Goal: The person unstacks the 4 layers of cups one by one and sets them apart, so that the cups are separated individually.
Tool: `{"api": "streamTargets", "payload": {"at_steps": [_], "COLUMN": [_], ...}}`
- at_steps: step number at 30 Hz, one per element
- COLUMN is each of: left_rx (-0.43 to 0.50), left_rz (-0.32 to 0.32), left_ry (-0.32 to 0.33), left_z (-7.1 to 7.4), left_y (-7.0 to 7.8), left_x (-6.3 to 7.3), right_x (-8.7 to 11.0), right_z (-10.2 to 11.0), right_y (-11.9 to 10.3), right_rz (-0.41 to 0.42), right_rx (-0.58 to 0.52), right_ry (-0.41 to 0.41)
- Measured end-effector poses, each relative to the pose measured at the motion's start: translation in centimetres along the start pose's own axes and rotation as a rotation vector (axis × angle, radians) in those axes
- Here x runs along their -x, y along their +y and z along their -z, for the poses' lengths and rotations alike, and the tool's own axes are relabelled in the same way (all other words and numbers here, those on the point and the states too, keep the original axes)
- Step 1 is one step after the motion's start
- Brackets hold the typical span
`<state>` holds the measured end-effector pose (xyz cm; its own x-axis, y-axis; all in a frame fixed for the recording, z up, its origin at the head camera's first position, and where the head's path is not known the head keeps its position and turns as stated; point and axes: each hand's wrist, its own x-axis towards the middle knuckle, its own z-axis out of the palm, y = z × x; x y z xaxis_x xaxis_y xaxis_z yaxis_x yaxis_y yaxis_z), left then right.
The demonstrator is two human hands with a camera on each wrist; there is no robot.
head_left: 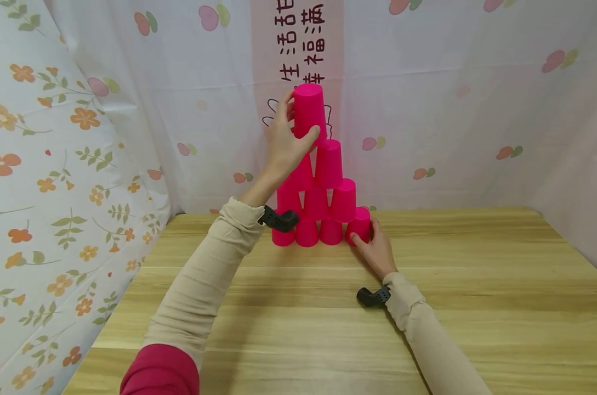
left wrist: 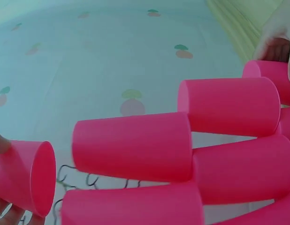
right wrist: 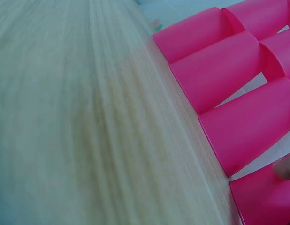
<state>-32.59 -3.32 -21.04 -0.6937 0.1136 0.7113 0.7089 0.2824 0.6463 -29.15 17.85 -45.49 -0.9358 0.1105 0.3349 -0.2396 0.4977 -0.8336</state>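
Pink plastic cups, mouths down, form a stepped pyramid, with rows of three [head_left: 316, 205] and two [head_left: 329, 165] above a bottom row [head_left: 306, 233] of several. Above the top pair, my left hand [head_left: 287, 144] grips a single pink cup [head_left: 309, 107] between thumb and fingers. In the left wrist view a gap separates this cup's rim [left wrist: 44, 179] from the cups beneath. My right hand [head_left: 377, 251] holds the bottom row's rightmost cup [head_left: 359, 221], thumb in front and fingers on its right side. Only that hand's thumb tip [right wrist: 286, 168] shows in the right wrist view.
The pyramid stands near the back of a wooden table [head_left: 466, 307]. A white patterned curtain [head_left: 426, 109] with a pink panel of writing hangs behind it, and a floral cloth [head_left: 56, 192] hangs at the left. Each wrist wears a black band [head_left: 280, 219].
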Motion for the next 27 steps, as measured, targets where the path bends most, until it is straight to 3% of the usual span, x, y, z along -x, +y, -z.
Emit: {"api": "streamTargets", "payload": {"at_steps": [3,9,12,16,20,27], "left_rx": [0.017,-0.035,-0.048,-0.062,-0.116,-0.158], "left_rz": [-0.024,-0.042,-0.019,0.001,0.024,0.129], "left_ry": [0.039,0.114,0.138,0.181,0.220,0.214], "left_z": [1.3,4.7,6.5,8.9,11.1,13.2], "left_y": [0.2,0.8,2.2,1.4,-1.1,-3.1], "left_x": [0.2,1.0,2.0,2.9,3.9,7.1], "right_x": [0.0,0.0,0.0,0.1,0.2,0.1], "right_z": [-0.1,-0.2,0.0,0.2,0.2,0.2], "right_y": [0.0,0.0,0.0,0.1,0.1,-0.2], "right_rz": [0.003,-0.018,-0.023,-0.011,-0.004,-0.010], "right_rx": [0.000,0.002,0.001,0.001,-0.002,-0.007], "right_ry": [-0.007,-0.015,-0.018,-0.019,-0.020,-0.027]}}
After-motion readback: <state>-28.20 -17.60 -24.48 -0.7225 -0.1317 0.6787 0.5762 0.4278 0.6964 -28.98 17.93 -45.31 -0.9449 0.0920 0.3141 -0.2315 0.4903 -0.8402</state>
